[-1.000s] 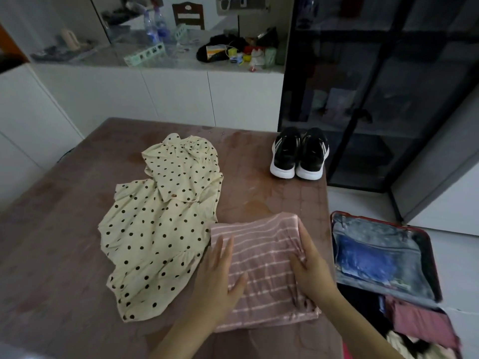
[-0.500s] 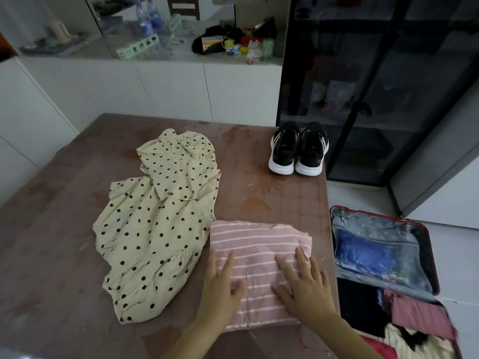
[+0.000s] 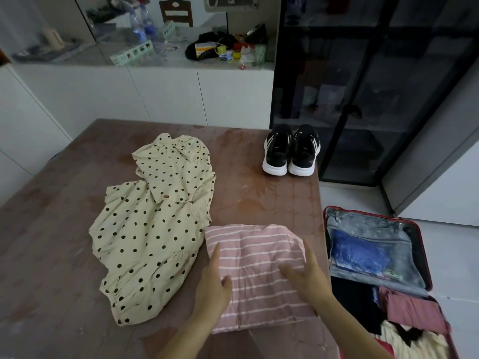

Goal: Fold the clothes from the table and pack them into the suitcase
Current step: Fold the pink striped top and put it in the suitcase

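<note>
A pink striped garment (image 3: 261, 260), folded into a rectangle, lies on the brown table (image 3: 64, 193) near its right front edge. My left hand (image 3: 213, 283) rests along its left side with the thumb on the cloth. My right hand (image 3: 305, 275) lies on its right part, fingers flat and apart. A cream polka-dot dress (image 3: 155, 224) lies spread out unfolded to the left, touching the pink garment. An open red suitcase (image 3: 422, 244) stands on the floor to the right of the table, with dark, pink and cream clothes in its lower half.
A pair of black sneakers (image 3: 291, 150) with white soles stands at the table's far right corner. A dark glass cabinet (image 3: 363, 73) rises behind them. White cupboards with a cluttered counter (image 3: 181, 53) run along the back.
My right hand folded the far edge of the pink garment toward me and then flattened it. Both hands have slid to the garment's two sides.
</note>
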Action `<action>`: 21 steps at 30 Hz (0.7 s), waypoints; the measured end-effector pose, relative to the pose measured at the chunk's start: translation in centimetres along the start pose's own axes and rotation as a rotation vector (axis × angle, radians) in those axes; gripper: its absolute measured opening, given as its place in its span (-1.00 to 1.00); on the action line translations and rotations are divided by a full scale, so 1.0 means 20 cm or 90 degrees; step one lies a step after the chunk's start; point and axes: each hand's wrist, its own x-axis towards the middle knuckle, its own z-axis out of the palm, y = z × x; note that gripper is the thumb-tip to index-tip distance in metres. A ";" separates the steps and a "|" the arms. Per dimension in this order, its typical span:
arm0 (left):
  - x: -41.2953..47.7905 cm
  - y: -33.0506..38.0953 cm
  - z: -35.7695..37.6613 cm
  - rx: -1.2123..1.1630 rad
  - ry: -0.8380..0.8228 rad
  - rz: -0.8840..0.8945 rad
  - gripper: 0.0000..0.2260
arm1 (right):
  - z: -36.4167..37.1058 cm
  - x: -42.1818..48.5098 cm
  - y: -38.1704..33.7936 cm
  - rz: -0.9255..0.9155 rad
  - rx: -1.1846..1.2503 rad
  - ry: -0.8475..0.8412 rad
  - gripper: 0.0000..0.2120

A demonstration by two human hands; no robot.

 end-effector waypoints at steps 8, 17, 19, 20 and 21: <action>-0.10 0.06 0.01 0.009 -0.008 0.111 -0.35 | -0.05 -0.07 0.16 -0.171 -0.058 -0.022 -0.41; -0.24 0.30 0.41 0.046 -0.118 0.196 -0.35 | -0.36 -0.25 0.62 -0.126 0.002 0.109 -0.53; -0.25 0.37 0.48 0.060 -0.149 0.237 -0.34 | -0.42 -0.30 0.71 -0.111 0.020 0.142 -0.52; -0.24 0.40 0.52 0.066 -0.170 0.257 -0.33 | -0.45 -0.32 0.75 -0.102 0.026 0.161 -0.50; -0.24 0.44 0.56 0.071 -0.195 0.271 -0.33 | -0.48 -0.33 0.80 -0.091 0.032 0.176 -0.49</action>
